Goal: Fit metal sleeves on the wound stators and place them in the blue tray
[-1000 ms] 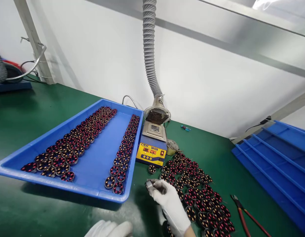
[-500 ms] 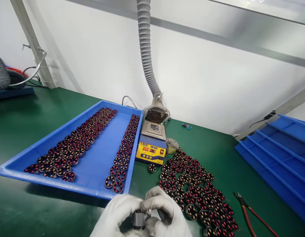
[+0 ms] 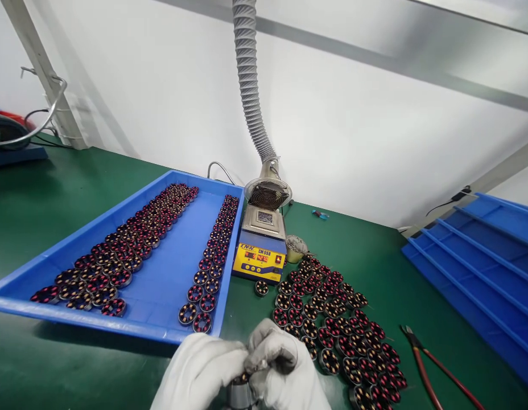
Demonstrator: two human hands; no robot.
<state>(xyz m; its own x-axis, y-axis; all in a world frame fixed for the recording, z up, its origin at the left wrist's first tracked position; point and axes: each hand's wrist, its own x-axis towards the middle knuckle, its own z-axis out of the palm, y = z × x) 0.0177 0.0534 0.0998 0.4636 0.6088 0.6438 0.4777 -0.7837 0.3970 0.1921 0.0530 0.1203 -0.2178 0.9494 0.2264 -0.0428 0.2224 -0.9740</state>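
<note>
Stator ring point(image 3: 240, 394), head view: low at the bottom edge, between two gloved hands; smooth grey metal side wall, coil faces dark and only partly visible under the fingers. Left hand point(image 3: 198, 367) curled round the ring from its side, fingers closed on it, glove white, soft, creased knit. Right hand point(image 3: 279, 370) bent, thumb and forefinger drawn together at the ring's upper edge, fabric smudged grey; cannot tell whether they grip the ring or only rest against it, tips hiding the spot. Ahead and to the left, a shallow blue plastic tray point(image 3: 136, 333), smooth and raised at the rim; inside, a broad slanting band of similar rings point(image 3: 119, 250) and a narrow double column point(image 3: 209, 253), bare plastic floor between. Coils show as red and copper-coloured spots in dark circles. Solder pot point(image 3: 259, 259) just beside the tray: yellow front panel, red digits, metal top. Above it, a flared metal hood point(image 3: 268, 193) on a ribbed grey hose point(image 3: 249, 85). Lone ring point(image 3: 261, 292) flat in front of the pot. To the right, a loose crowded heap point(image 3: 332, 327) of rings on glossy green bench point(image 3: 375, 273); beyond, red-handled cutters point(image 3: 417, 348), jaws slightly parted.
</note>
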